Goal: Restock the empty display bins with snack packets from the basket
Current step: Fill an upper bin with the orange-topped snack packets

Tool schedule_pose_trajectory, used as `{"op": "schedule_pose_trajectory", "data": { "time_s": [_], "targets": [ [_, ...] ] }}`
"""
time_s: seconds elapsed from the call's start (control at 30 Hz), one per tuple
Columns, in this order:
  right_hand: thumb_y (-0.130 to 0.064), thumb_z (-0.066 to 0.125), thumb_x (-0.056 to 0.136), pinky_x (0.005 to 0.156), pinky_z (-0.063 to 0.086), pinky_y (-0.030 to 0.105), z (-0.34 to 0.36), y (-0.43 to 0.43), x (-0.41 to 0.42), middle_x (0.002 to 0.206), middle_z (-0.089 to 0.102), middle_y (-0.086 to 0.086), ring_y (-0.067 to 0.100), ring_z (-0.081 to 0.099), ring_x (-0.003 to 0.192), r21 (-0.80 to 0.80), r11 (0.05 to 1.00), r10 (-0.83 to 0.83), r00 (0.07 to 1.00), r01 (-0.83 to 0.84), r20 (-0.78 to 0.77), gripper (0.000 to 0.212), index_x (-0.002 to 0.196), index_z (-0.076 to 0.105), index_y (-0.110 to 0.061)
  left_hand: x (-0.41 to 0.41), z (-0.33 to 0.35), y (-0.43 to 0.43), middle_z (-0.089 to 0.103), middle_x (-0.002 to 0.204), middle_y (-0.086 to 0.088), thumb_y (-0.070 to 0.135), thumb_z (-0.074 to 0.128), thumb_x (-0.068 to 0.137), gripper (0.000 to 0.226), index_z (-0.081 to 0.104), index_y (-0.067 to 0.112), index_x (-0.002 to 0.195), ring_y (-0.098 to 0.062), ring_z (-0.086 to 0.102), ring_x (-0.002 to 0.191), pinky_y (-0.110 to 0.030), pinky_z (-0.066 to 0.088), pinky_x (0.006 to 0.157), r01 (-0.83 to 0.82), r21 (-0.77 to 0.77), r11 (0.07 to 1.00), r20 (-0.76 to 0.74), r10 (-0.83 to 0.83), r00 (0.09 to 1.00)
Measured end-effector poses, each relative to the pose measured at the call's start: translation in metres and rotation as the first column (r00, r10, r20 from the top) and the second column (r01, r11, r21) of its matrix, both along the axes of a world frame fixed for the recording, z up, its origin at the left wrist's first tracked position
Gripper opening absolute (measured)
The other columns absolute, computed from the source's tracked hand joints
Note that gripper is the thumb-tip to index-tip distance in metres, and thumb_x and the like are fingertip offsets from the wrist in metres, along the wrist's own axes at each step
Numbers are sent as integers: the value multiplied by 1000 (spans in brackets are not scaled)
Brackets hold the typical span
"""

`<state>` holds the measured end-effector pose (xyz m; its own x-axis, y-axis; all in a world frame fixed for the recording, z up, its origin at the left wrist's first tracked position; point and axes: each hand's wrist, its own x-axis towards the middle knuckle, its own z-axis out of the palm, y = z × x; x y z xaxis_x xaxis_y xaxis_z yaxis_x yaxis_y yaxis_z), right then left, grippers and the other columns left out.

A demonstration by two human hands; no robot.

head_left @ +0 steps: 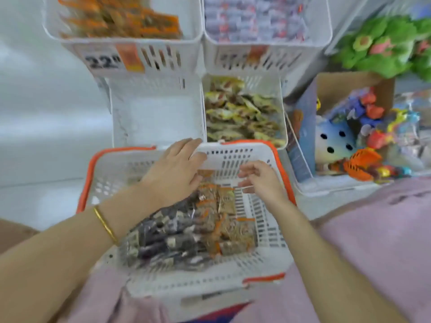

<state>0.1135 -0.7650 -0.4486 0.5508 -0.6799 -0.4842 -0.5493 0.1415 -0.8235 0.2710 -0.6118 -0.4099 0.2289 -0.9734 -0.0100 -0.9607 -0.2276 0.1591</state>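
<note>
A white basket (268,231) with orange handles sits on my lap. It holds dark purple snack packets (161,236) on the left and orange-brown packets (228,231) on the right. My left hand (175,171) reaches into the far end of the basket with fingers spread over the packets, holding nothing I can see. My right hand (258,178) hovers beside it with loosely curled fingers, empty. Just beyond the basket stands an empty white display bin (154,113), lower left of the rack.
The lower right bin (242,113) holds yellow-brown packets. Upper bins hold orange packets (121,19) and blue-red packets (256,17), with a price tag (102,60). A cardboard box of toys (349,131) stands right, green plush (384,45) above it.
</note>
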Motion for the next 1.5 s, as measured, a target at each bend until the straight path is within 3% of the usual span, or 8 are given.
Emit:
{"op": "schedule_pose_trajectory", "data": {
  "time_s": [0.33,0.53,0.73,0.97,1.1,1.2,1.33,1.5],
  "targets": [
    [-4,44,97,103,41,42,-153,-2,-1,151,31,8,29,39,132,-124,871,367,797,-475,-479,54,147,27,-14,-13,-34,5,32,147,-16,20,53,90,41,49,9,130,-34,25,136,-50,31,109,-122,177,977,-100,141,985],
    [-1,47,90,105,34,46,-197,-32,35,158,12,5,34,20,139,-102,532,590,454,-841,-668,71,149,13,-20,-7,-51,5,48,134,-18,12,61,85,36,57,5,121,-38,42,126,-49,39,101,-120,180,976,-147,147,978],
    [4,50,85,95,41,41,-212,-29,37,134,41,15,33,39,123,-186,378,543,380,-907,-749,49,131,41,-7,-5,-56,2,44,139,-14,14,57,89,37,54,9,125,-34,37,129,-45,35,104,-149,230,962,-173,192,966],
    [-11,58,89,60,42,30,-177,-49,29,110,49,11,23,51,75,-248,408,625,467,-879,-626,2,90,57,-10,-14,-53,-9,28,149,-8,21,46,95,41,43,15,136,-28,21,137,-41,26,111,-129,273,953,-217,192,957],
    [-11,62,88,54,35,22,-140,-41,39,65,44,-4,11,42,57,-53,183,774,177,-982,-608,33,60,47,-21,-19,-48,-7,29,148,-10,20,48,94,42,44,13,136,-29,23,137,-43,30,110,-82,264,961,-211,140,967],
    [-12,61,88,73,41,25,-162,-10,14,91,55,3,17,54,84,139,72,850,-12,-988,-527,4,90,63,-9,-21,-48,-1,37,143,-14,17,54,91,41,50,10,131,-34,31,133,-46,34,107,-64,210,976,-198,106,974],
    [-17,61,90,95,40,33,-186,8,-6,131,48,11,26,47,119,164,108,869,13,-981,-495,43,130,50,-6,-21,-47,2,40,141,-14,17,56,90,39,52,10,128,-34,34,132,-49,37,105,-84,183,979,-200,121,972],
    [-14,66,86,63,36,22,-145,2,10,83,52,-2,12,48,72,43,256,875,213,-966,-435,13,77,58,-15,-19,-41,4,37,144,-13,18,54,92,37,51,11,128,-30,29,135,-39,27,110,-93,169,981,-205,128,970]
  ]
}}
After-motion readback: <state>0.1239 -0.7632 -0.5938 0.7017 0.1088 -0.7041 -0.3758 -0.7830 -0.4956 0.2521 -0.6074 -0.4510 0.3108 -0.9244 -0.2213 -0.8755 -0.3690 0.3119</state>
